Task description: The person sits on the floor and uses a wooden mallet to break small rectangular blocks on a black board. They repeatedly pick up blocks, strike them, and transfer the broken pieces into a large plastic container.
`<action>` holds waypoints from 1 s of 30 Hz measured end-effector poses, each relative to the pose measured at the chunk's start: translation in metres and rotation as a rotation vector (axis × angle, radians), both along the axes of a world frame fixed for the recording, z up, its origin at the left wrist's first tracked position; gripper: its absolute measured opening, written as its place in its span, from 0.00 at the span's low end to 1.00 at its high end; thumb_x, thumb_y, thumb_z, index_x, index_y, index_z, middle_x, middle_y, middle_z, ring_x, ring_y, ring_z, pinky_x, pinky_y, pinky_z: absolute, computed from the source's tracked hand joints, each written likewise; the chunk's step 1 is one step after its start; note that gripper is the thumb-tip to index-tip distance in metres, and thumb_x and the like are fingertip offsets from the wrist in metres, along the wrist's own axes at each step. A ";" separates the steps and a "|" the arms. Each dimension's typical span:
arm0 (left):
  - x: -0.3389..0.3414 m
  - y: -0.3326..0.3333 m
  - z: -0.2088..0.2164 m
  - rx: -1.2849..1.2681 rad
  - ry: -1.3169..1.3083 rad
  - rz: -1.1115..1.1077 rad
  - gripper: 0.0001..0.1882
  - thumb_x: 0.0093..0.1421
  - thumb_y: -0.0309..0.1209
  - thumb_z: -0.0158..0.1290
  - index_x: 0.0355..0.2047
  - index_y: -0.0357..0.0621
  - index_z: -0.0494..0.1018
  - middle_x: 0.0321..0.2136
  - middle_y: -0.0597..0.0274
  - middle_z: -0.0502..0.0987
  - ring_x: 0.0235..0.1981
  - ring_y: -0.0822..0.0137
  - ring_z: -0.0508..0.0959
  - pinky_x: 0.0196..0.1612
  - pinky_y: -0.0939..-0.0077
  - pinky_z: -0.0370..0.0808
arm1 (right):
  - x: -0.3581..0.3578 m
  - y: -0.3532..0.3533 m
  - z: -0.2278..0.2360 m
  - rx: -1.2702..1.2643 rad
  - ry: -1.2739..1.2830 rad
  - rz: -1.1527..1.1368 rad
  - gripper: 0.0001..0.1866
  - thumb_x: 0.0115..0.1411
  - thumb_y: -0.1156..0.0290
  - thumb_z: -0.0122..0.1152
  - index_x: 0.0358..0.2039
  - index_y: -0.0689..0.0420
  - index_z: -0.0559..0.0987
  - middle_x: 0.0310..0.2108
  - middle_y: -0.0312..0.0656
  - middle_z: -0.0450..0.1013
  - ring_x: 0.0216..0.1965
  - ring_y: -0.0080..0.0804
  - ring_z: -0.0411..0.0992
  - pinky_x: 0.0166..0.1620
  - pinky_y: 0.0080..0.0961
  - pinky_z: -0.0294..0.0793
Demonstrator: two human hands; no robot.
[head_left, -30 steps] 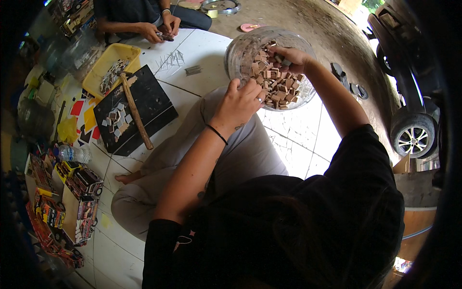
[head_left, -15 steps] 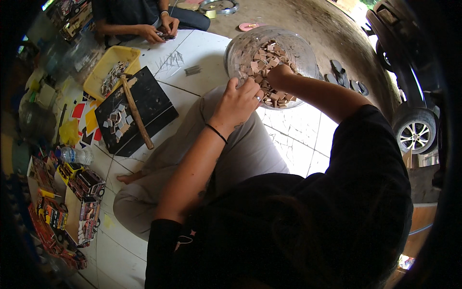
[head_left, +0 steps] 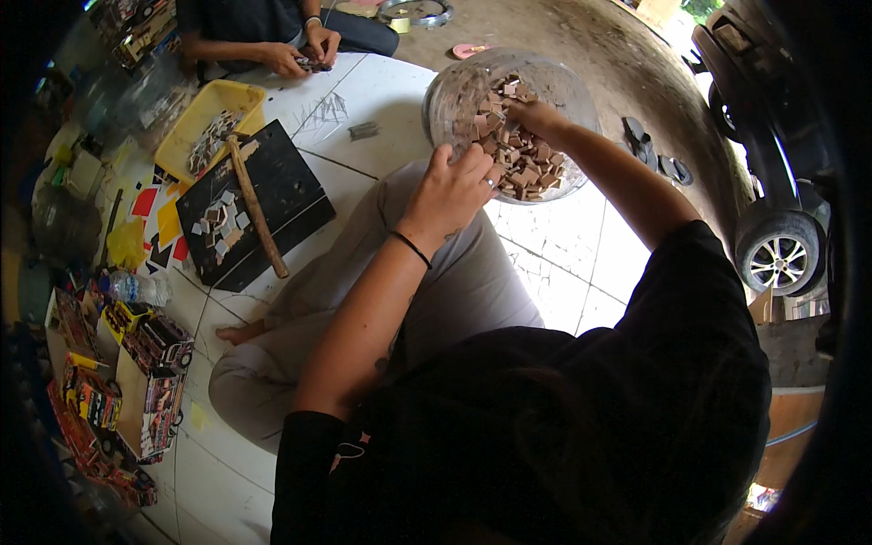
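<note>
A round clear plastic tub [head_left: 583, 86] holds many small brown square pieces [head_left: 522, 173] that look like wood or board. My left hand [head_left: 454, 186], with a ring and a black wristband, is closed on the tub's near left rim. Inside the tub, my right hand [head_left: 538, 120] reaches among the brown pieces. Its fingertips are hidden there, so what they hold, if anything, does not show.
Left of my legs, a wooden-handled hammer [head_left: 256, 204] lies across a black block [head_left: 295, 186] bearing small grey pieces. Beyond it sits a yellow basin [head_left: 252, 98]. Colourful toy trucks [head_left: 150, 391] stand at lower left. Another person's hands [head_left: 304, 56] work on something small at the far side.
My right hand has moved a little farther away from me within the tub, uncovering more brown pieces on the near side. My left hand has stayed at the rim.
</note>
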State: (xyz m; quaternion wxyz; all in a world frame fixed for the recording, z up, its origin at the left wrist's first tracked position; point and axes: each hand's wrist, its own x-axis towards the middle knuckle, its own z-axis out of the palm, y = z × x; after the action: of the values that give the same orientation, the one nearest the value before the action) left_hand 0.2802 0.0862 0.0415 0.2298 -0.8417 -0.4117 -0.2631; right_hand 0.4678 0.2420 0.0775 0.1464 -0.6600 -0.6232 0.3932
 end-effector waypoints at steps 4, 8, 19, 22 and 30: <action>-0.001 0.001 0.000 -0.011 -0.027 -0.031 0.10 0.54 0.42 0.53 0.30 0.53 0.74 0.33 0.72 0.67 0.46 0.71 0.64 0.49 0.64 0.59 | 0.010 0.007 0.009 -0.173 0.600 -0.146 0.09 0.60 0.65 0.52 0.36 0.56 0.76 0.28 0.40 0.77 0.25 0.23 0.74 0.18 0.17 0.66; -0.001 0.001 -0.001 -0.012 -0.030 -0.028 0.10 0.54 0.42 0.53 0.31 0.52 0.73 0.33 0.72 0.67 0.46 0.71 0.64 0.48 0.64 0.58 | 0.025 0.011 0.019 -0.261 0.658 -0.052 0.08 0.58 0.74 0.55 0.39 0.59 0.76 0.27 0.39 0.76 0.23 0.23 0.73 0.19 0.18 0.67; -0.001 0.002 0.000 0.014 -0.034 -0.039 0.09 0.53 0.41 0.53 0.29 0.53 0.72 0.32 0.72 0.67 0.44 0.72 0.65 0.47 0.66 0.59 | 0.004 -0.002 -0.017 0.369 -1.366 0.786 0.10 0.51 0.66 0.61 0.31 0.58 0.83 0.33 0.44 0.79 0.36 0.41 0.78 0.36 0.36 0.78; -0.001 0.001 0.000 0.010 -0.033 -0.035 0.09 0.53 0.41 0.53 0.29 0.53 0.72 0.32 0.73 0.67 0.44 0.72 0.65 0.47 0.66 0.59 | 0.005 -0.003 -0.030 0.359 -1.370 0.786 0.09 0.52 0.69 0.58 0.31 0.58 0.83 0.33 0.44 0.79 0.36 0.42 0.78 0.35 0.36 0.78; -0.001 0.002 0.000 -0.007 -0.033 -0.027 0.10 0.53 0.42 0.54 0.30 0.53 0.73 0.32 0.73 0.68 0.45 0.72 0.65 0.48 0.66 0.59 | 0.014 0.006 0.019 0.365 -0.849 0.708 0.09 0.54 0.69 0.55 0.26 0.59 0.81 0.23 0.41 0.76 0.21 0.31 0.74 0.26 0.27 0.73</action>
State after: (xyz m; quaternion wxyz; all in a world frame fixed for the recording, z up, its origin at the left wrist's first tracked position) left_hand 0.2791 0.0878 0.0414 0.2164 -0.8435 -0.4050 -0.2786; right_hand 0.4823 0.2477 0.0970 -0.1455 -0.4756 -0.8675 0.0052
